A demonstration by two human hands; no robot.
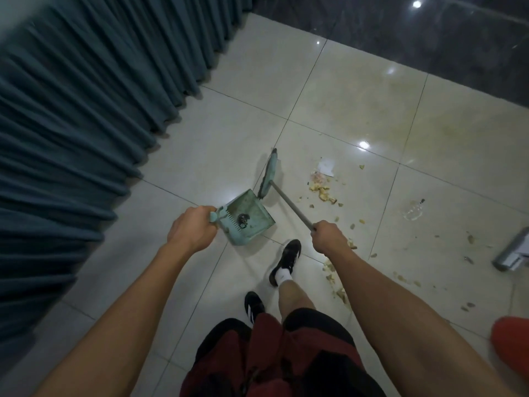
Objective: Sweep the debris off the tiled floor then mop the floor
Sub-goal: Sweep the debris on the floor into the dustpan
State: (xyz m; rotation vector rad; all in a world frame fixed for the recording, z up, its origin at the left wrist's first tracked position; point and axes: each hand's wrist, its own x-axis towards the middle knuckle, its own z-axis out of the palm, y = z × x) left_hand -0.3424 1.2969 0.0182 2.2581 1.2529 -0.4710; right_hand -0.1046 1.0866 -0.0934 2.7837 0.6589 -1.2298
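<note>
fingers of the left hand [192,228] grip the dustpan [248,216] handle; right hand [329,235] fingers grip the broom [270,173]. sweeping is underway. next, pull the food scraps [323,190] at 3 o'clock into the pan.

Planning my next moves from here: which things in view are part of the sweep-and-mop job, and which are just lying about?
Job:
left hand gripping the dustpan
right hand gripping the broom
debris on the tiled floor
grey floor tool head, possibly the mop

Lying about:
curtain
red object
</note>
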